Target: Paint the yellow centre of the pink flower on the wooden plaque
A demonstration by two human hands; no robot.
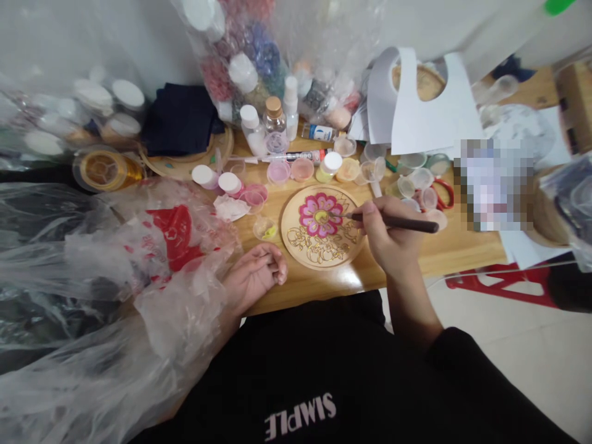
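Observation:
My right hand (pixel 391 237) grips a slim tool with a dark brown handle (pixel 407 223) and a thin tip. That tip rests at the yellow centre of a pink flower on a round wooden plaque (pixel 289 237). Gold outlines of smaller flowers run below the pink petals. Left of the plaque, my left hand (pixel 259 271) lies on the table with its palm partly up, fingers loosely bent and nothing in them. Just above it sits a small clear cup (pixel 265 229) with yellow material inside. A crumpled white tissue (pixel 231 208) lies farther up.
Small cups and white-capped jars (pixel 331 166) crowd the area behind the plaque. Red-handled scissors (pixel 443 194) lie to the right among more cups. Clear plastic sheeting (pixel 176 308) covers the left side and my left forearm. Bags of coloured material (pixel 259 55) stand at the back.

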